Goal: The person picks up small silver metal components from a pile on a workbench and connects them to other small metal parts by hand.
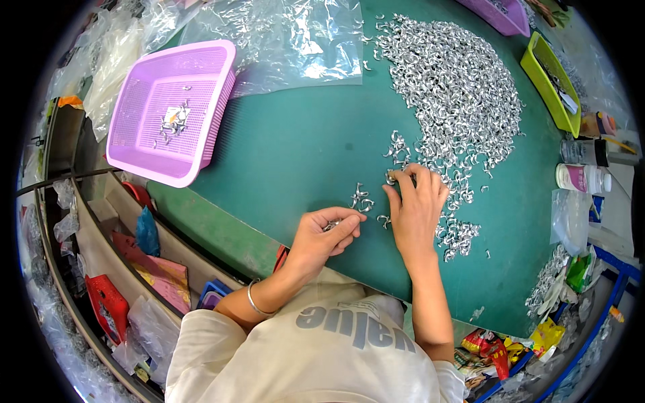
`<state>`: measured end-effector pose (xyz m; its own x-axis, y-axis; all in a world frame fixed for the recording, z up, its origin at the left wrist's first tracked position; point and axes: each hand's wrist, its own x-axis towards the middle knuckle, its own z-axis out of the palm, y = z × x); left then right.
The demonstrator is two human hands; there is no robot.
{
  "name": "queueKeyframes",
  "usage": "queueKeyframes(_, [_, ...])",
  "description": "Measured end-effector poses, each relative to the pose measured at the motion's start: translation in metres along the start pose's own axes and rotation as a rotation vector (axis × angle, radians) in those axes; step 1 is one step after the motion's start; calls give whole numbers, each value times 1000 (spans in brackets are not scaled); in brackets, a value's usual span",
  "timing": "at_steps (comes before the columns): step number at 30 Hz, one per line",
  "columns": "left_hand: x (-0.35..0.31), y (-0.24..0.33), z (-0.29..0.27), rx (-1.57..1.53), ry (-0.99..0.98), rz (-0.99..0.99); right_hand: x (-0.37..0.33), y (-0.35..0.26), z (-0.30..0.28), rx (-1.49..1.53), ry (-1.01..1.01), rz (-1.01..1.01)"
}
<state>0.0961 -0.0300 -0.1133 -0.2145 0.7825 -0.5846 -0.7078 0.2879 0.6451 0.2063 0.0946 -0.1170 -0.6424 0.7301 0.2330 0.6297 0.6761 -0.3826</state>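
A large heap of small curved silvery metal pieces [450,87] covers the far right of the green table [295,148]. At the heap's near edge, my right hand [416,201] reaches down with bent fingers, thumb and forefinger close together by a few pieces. What its fingertips hold is mostly hidden. Nearer the middle front, my left hand [326,235] is curled closed around some silvery metal pieces [331,226] that show between thumb and fingers. Several loose pieces [361,198] lie just beyond it. To the left, a purple plastic basket [218,121] contains a small scatter of the pieces.
Clear plastic sheeting [289,47] with more pieces lies at the far side. Along the right edge stand a lime-green basket [571,121], a white jar [581,178] and a dark jar [584,152]. A divided tray [171,269] sits left of my body.
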Motion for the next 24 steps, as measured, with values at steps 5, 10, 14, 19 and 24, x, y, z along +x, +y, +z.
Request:
queueKeyframes(5, [0,2,-1,6,-8,-20,-8,9,0,6,51,-64])
queueKeyframes(10, [4,5,5,234,25,105,-21,16,-10,94,29,-9])
queueKeyframes(14, [12,-2,8,455,51,293,-24,17,-16,93,69,69])
queueKeyframes(19, [13,0,16,680,48,347,-18,3,-22,17,48,23])
queueKeyframes(24, [10,-3,20,684,27,398,-15,3,-15,27,31,11])
